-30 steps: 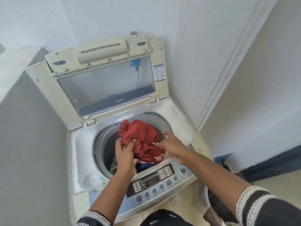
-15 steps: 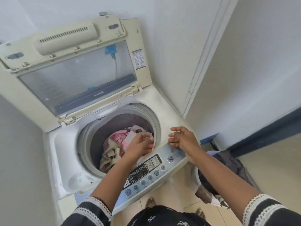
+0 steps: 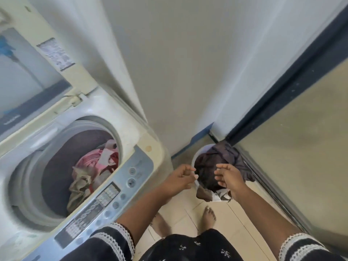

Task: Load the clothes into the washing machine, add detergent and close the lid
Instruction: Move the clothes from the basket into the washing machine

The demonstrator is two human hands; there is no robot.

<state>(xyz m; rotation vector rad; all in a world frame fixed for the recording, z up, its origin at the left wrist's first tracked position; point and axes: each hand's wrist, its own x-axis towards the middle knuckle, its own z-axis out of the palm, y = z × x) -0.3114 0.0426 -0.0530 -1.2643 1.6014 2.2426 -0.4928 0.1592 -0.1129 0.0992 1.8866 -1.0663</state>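
Note:
The top-loading washing machine (image 3: pixel 139 132) fills the left of the view, its lid (image 3: pixel 24 76) raised against the wall. Pink, red and beige clothes (image 3: pixel 90 166) lie in the drum. A white laundry basket (image 3: pixel 201 149) holding dark clothes (image 3: pixel 216 161) stands on the floor to the right of the machine. My left hand (image 3: pixel 178 178) hovers over the basket's left rim with loosely curled fingers and holds nothing. My right hand (image 3: pixel 229 177) hangs over the dark clothes, fingers relaxed, also holding nothing.
The control panel (image 3: pixel 105 198) runs along the machine's front edge. A white wall corner rises behind the basket. A dark-framed sliding door (image 3: pixel 282 102) bounds the right side. My bare feet (image 3: pixel 209 216) stand on the tiled floor below the basket.
The red garment was dropped into the drum. Both hands left the machine and moved right, over the basket, and the view swung right with them.

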